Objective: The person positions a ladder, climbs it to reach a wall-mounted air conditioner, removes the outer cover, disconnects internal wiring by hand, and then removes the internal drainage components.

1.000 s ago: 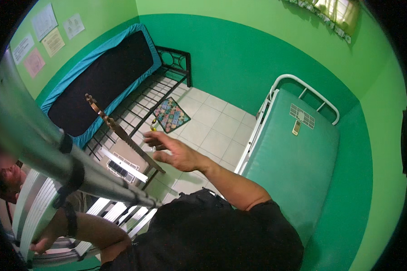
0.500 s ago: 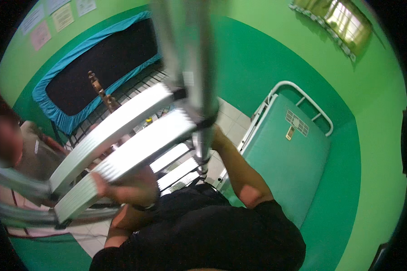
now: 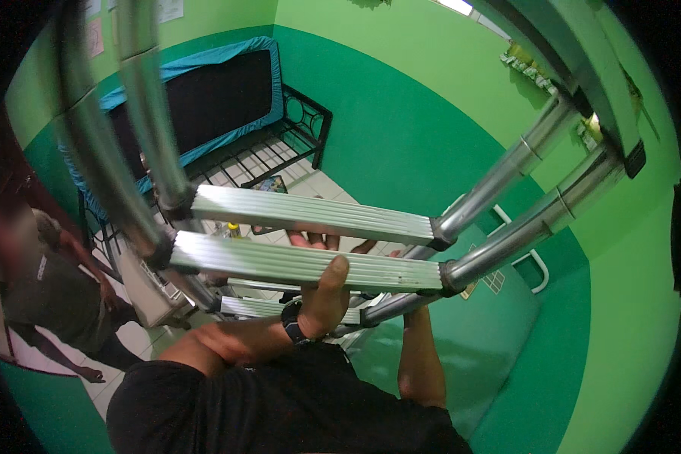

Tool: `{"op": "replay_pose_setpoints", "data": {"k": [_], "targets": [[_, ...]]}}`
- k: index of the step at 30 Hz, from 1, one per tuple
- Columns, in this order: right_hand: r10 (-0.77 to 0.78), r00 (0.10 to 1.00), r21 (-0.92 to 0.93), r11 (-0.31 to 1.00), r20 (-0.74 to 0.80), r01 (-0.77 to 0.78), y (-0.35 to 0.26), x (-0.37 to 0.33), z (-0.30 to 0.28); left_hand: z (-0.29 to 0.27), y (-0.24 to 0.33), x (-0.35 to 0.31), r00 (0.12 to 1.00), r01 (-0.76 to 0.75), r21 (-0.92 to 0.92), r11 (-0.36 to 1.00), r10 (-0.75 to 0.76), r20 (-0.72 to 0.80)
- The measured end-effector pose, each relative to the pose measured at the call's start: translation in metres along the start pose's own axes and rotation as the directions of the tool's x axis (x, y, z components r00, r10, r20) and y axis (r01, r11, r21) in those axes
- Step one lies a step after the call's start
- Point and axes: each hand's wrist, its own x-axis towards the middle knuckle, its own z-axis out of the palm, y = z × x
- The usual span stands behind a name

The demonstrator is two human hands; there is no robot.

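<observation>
A silver telescopic ladder (image 3: 310, 215) with flat ribbed rungs spans the view in front of me, its tubular rails spreading up to the left and right. My left hand (image 3: 327, 301) is closed around the middle of the nearer rung, thumb on its front face and fingertips showing behind it. A dark watch (image 3: 293, 324) is on that wrist. Behind the right-hand rail, my right hand (image 3: 414, 314) grips the ladder; most of its fingers are hidden by the rail and rung.
A person (image 3: 57, 287) stands at the left beside a pale small table (image 3: 147, 284). Beyond is a black metal bed frame (image 3: 280, 155) with a dark mattress (image 3: 212, 98) tipped against the wall. A green bed (image 3: 446, 363) lies to the right, below the ladder. Ladder rails reach near the curtained window.
The ladder has swung round, its rungs now lying nearly level across the view. My left hand has moved right with it. The person at the left shows more fully.
</observation>
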Motion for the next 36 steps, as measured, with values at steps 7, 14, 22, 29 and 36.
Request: {"op": "replay_pose_setpoints", "data": {"k": [7,14,22,29,36], "targets": [[-0.089,0.985,-0.183,0.981,-0.147,0.061,-0.019,0.032,-0.068,-0.053,-0.049,0.026,0.963,0.260,0.072,0.963,-0.264,0.059],[-0.082,0.974,-0.410,0.912,-0.211,-0.012,-0.036,0.081,-0.099,-0.120,-0.108,0.065,0.933,0.360,0.093,0.929,-0.360,-0.010],[-0.068,0.947,-0.616,0.774,-0.315,-0.150,-0.018,0.181,-0.121,-0.173,-0.124,0.159,0.800,0.594,-0.057,0.802,-0.582,0.145],[-0.085,0.900,-0.693,0.670,-0.427,-0.266,0.010,0.300,-0.151,-0.258,-0.185,0.265,0.610,0.786,0.007,0.618,-0.777,0.155],[-0.042,0.896,-0.658,0.694,-0.442,-0.293,-0.015,0.409,-0.152,-0.281,-0.211,0.377,0.550,0.807,0.159,0.568,-0.822,0.146]]}}
